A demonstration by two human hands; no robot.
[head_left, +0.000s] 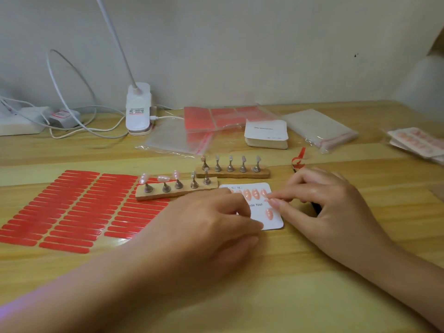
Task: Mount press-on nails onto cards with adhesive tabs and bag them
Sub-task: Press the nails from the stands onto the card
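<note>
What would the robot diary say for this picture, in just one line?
step: mounting nails | left hand: holds card down | right hand: presses nail onto card | near stand: three nails left

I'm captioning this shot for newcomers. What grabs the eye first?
The big red tab sheet at the left of the table. Next, both hands meeting over the white card at centre, which already carries pink nails. Behind it, two wooden nail stands.
</note>
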